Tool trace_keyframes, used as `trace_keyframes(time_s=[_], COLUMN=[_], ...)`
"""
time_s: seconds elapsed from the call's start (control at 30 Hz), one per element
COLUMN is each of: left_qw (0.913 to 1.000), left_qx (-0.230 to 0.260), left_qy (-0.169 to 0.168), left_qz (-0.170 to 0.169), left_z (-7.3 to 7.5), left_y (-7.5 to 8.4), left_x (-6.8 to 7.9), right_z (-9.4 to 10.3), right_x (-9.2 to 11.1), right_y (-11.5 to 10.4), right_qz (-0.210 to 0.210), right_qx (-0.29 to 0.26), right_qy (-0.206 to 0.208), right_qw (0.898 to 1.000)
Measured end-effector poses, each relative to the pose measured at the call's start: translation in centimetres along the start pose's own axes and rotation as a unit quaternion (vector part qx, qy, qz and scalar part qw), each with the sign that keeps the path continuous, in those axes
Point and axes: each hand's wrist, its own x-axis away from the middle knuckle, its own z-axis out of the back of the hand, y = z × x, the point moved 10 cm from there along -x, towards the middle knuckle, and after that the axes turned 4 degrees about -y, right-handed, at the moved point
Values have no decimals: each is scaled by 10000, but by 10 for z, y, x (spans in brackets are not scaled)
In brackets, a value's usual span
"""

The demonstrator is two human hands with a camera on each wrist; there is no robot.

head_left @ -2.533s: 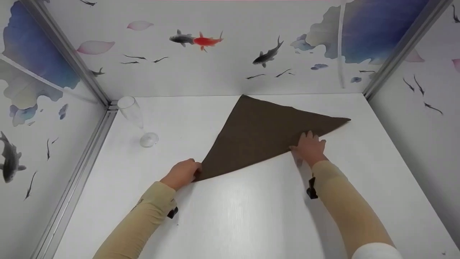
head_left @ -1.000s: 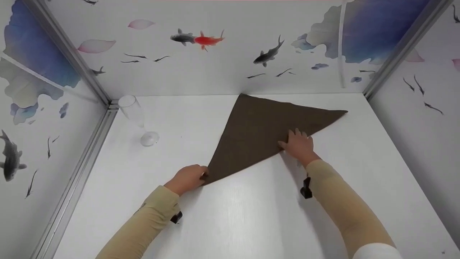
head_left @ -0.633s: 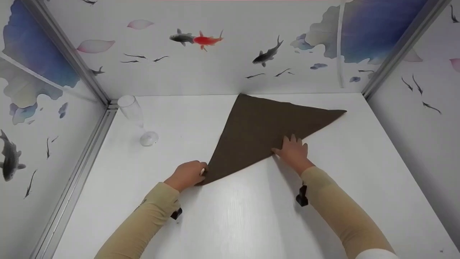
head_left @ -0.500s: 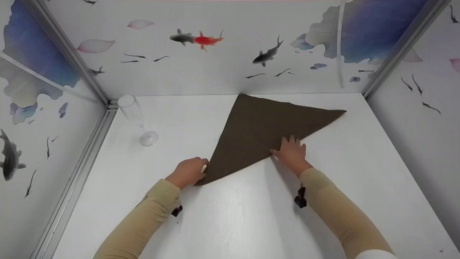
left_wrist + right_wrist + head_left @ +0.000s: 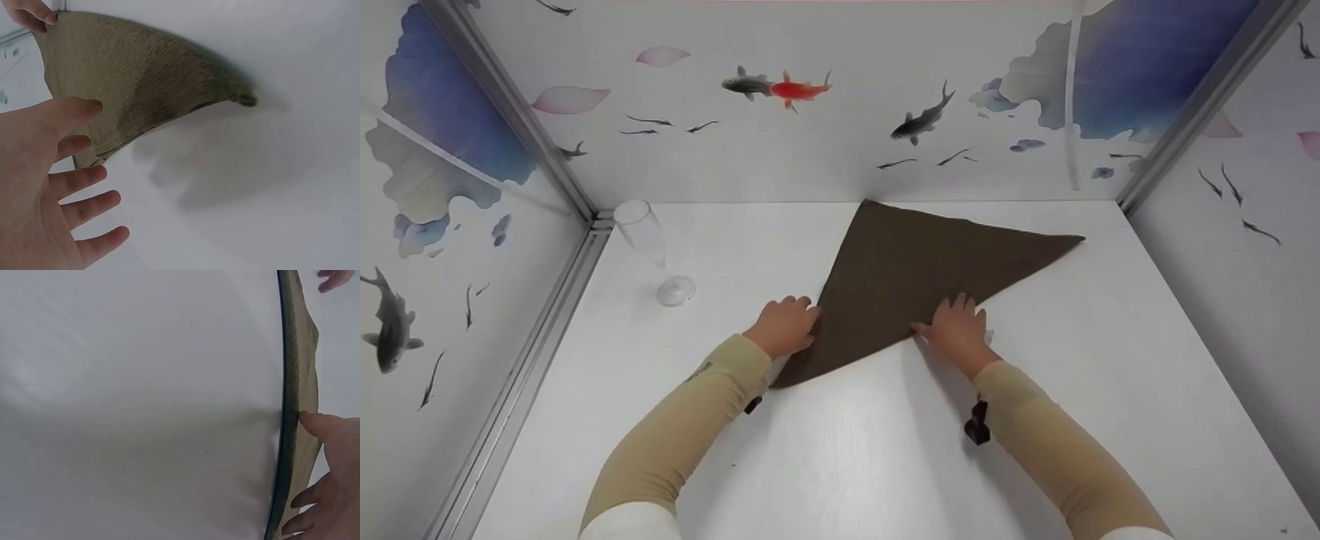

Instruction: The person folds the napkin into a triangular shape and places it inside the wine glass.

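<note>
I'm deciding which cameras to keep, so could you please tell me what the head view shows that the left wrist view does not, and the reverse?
Only the head view: the stemmed glass, the red printed fish and the tan sleeves.
Only the left wrist view: the left hand from its palm side, and the small curl at the tip of the brown cloth.
Both: the cloth, the left hand, the right hand touching the cloth, and the white table.

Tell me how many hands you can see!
2: the left hand at the left edge of the cloth, the right hand on its near edge.
</note>
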Motion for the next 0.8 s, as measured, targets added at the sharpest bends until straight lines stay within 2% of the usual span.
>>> trace_keyframes(time_s=[0.23, 0.37, 0.6, 0.8], left_qw=[9988, 9987, 9964, 9950], left_qx=[-423, -440, -693, -894], left_qy=[-244, -228, -456, -441], left_qz=[-87, -83, 155, 115], left_z=[0, 1, -4, -8], left_y=[16, 22, 17, 14], left_x=[-28, -40, -54, -60], right_z=[-2, -5, -10, -10], right_x=[1, 0, -2, -4], right_y=[-2, 1, 2, 1], right_qz=[-61, -189, -201, -201], right_qx=[157, 22, -208, 84], right_qy=[36, -77, -187, -200], right_qw=[9999, 9998, 9994, 9996])
